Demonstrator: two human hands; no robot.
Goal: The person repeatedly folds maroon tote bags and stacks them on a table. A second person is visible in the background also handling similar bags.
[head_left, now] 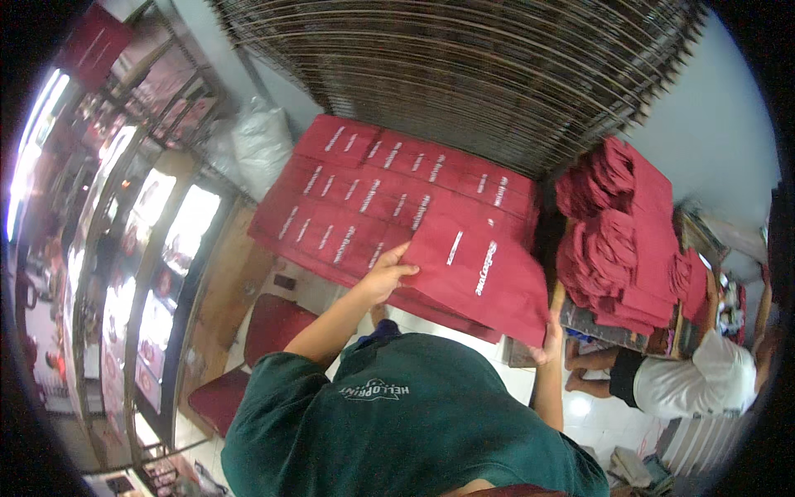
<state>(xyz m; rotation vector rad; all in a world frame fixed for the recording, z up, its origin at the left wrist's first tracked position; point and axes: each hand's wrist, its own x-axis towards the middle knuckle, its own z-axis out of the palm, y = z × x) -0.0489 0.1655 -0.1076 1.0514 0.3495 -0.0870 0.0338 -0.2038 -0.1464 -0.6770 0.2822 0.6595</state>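
A dark red cloth piece with white print (476,277) is stretched between my two hands in front of my body. My left hand (387,273) pinches its left edge, thumb on top. At its lower right corner, my right hand (547,341) grips the cloth, with part of the fingers hidden. Beneath and beyond it, similar red printed pieces (331,186) lie in rows over a table, covering most of its top. The held piece overlaps the near right part of these rows.
A tall rack of thin wire shelves (464,74) rises behind the table. On the right stand heaped stacks of red cloth (633,240). A person in a white shirt (704,381) is beside them. A red chair (269,340) stands left, near a white plastic sack (258,145).
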